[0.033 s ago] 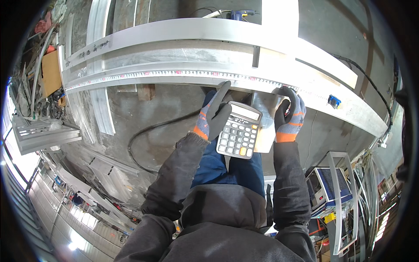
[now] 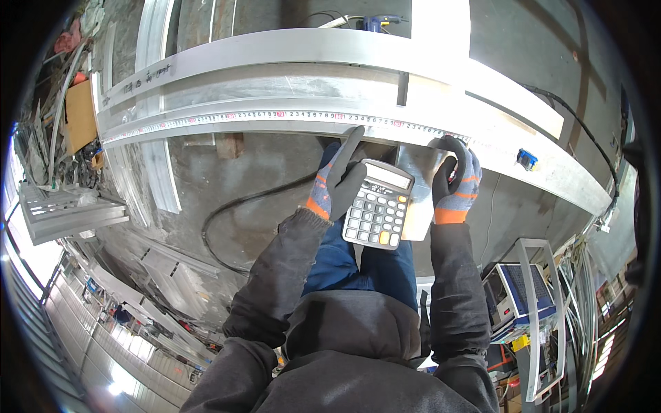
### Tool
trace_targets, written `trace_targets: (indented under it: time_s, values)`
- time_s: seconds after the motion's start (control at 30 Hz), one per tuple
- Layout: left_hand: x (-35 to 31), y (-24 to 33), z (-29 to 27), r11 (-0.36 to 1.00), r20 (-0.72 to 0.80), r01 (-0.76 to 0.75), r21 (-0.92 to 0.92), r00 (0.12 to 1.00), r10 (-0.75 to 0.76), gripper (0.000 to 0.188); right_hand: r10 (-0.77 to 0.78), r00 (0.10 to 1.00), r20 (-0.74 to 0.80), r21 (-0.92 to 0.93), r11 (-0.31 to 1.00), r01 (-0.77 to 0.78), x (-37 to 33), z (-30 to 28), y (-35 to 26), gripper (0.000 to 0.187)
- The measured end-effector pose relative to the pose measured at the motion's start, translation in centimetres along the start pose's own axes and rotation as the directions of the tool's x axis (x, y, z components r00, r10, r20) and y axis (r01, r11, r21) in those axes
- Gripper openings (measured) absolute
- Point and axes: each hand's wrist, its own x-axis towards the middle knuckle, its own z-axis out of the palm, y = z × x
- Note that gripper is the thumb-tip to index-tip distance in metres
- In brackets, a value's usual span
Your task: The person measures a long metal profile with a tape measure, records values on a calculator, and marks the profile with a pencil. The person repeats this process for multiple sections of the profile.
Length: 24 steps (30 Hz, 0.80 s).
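Observation:
My left hand (image 2: 336, 180), in a grey glove with an orange cuff, grips the upper left side of a grey calculator (image 2: 375, 206). Its index finger stretches out to the near edge of a long pale metal profile (image 2: 289, 127). A white tape measure blade (image 2: 256, 115) with black and red marks lies along that profile. My right hand (image 2: 457, 177), gloved alike, is closed with curled fingers at the blade, right of the calculator. What it holds, if anything, is too hidden to name. A small blue object (image 2: 527, 160) sits on the profile farther right.
Behind lies another long metal profile (image 2: 275, 51), with a blue power tool (image 2: 375, 24) beyond it. A dark hose (image 2: 227, 210) curves over the floor at left. A metal frame (image 2: 530, 316) stands at lower right by a blue-and-white box (image 2: 506, 296). Scrap (image 2: 58, 144) is piled far left.

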Motion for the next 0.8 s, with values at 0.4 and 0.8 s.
trace_targets:
  time_s: [0.4,0.8]
  values:
    - [1.7,-1.4,1.0,0.998,0.056,-0.019,0.056,0.998,0.016,0.072,0.157,0.986,0.052,0.356,0.92,-0.165,1.0,-1.6,-5.6,0.029]
    - [2.1,-3.1,0.8,0.996,0.064,-0.091,0.01,0.994,0.091,0.082,0.124,0.985,0.122,0.399,0.902,-0.163,2.0,3.8,-8.9,0.017]
